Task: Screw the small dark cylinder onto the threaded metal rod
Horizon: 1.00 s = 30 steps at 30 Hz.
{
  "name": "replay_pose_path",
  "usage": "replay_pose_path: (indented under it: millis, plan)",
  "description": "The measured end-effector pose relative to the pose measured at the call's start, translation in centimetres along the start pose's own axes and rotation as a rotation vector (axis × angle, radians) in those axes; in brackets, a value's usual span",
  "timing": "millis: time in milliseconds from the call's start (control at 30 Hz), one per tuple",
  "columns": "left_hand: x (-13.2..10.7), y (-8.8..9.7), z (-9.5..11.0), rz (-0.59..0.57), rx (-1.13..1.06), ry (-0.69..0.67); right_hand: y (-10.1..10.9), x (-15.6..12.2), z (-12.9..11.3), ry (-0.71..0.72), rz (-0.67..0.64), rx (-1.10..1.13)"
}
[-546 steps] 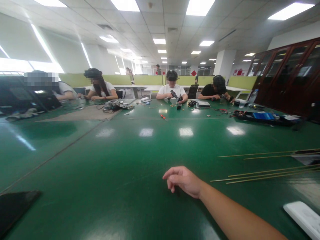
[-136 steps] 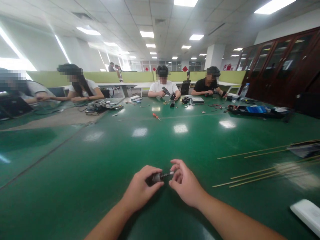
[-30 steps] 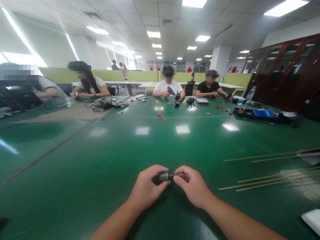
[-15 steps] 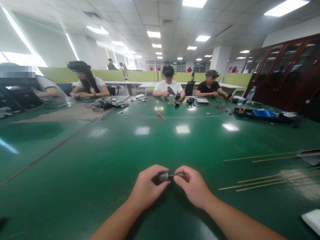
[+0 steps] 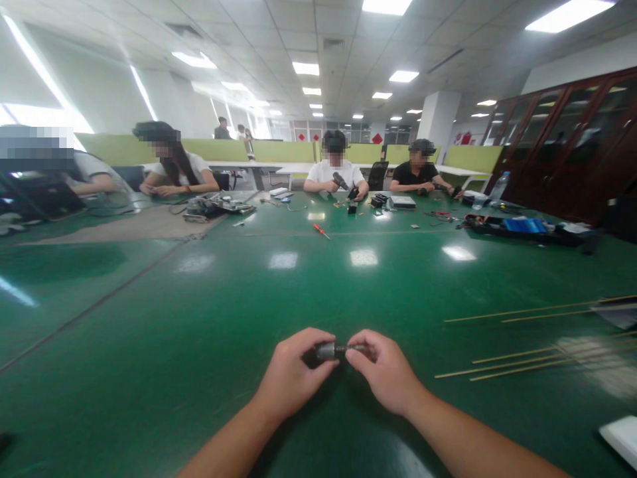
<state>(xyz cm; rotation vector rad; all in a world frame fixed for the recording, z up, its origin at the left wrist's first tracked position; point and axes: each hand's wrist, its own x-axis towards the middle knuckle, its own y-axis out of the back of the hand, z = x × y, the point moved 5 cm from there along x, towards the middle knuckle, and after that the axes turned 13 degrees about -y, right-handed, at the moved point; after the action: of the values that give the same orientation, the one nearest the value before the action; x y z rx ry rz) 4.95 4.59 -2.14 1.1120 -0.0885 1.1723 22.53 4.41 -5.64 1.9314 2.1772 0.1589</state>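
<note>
My left hand (image 5: 301, 365) grips a short grey metal cylinder (image 5: 326, 351) between thumb and fingers, just above the green table. From the cylinder's right end runs a thinner dark metal shaft (image 5: 341, 350) with a ridged look, in line with it. The thumb and fingers of my right hand (image 5: 381, 368) are closed on the shaft's far end, which they partly cover. Both hands are close together, and the piece lies level between them.
Several thin sticks (image 5: 517, 369) lie on the table (image 5: 239, 299) to the right. A white object (image 5: 622, 441) is at the lower right edge. Farther off are a red screwdriver (image 5: 321, 231) and a black tray (image 5: 527, 232). Several people sit along the far side.
</note>
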Motion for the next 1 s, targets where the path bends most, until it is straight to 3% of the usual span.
replay_pose_path:
  millis: [1000]
  plan:
    - [-0.04, -0.14, -0.21, -0.005, -0.011, 0.018, -0.12, -0.07, 0.01, -0.010, 0.008, 0.016]
